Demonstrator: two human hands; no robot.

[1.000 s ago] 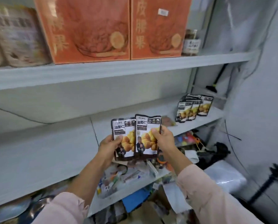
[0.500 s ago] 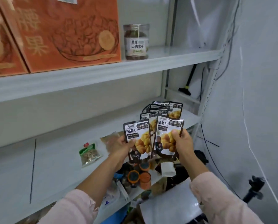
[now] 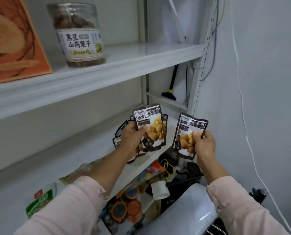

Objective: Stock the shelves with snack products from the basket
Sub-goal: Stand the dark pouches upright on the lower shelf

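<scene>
Comparing the head view with half a second ago, we find the two pouches drawn apart. They were side by side and almost touching, and now a clear gap lies between them. The left pouch (image 3: 154,123) has gone forward and sits right in front of the pouches already on the shelf (image 3: 119,131), at the right end of the middle shelf (image 3: 70,160). The right pouch (image 3: 190,126) hangs back and appears to be out past the shelf's front edge. We judge that the left one is about to join the row while the right one waits its turn, so the stocking is under way, not finished.

The left grip (image 3: 132,138) is closed round its pouch from the left edge, thumb across the front and fingers behind. A dark pouch edge shows below this hand, and we cannot tell whether it is a second pouch in the same grip. The right grip (image 3: 204,144) pinches the right pouch near its right edge, thumb on the front and fingers curled behind. Both pouches stand roughly upright, labels towards us.

On the top shelf (image 3: 107,70) a clear jar (image 3: 78,34) stands beside an orange box (image 3: 11,39). A green packet (image 3: 39,200) lies further left on the middle shelf. We cannot make out the basket among the clutter below.
</scene>
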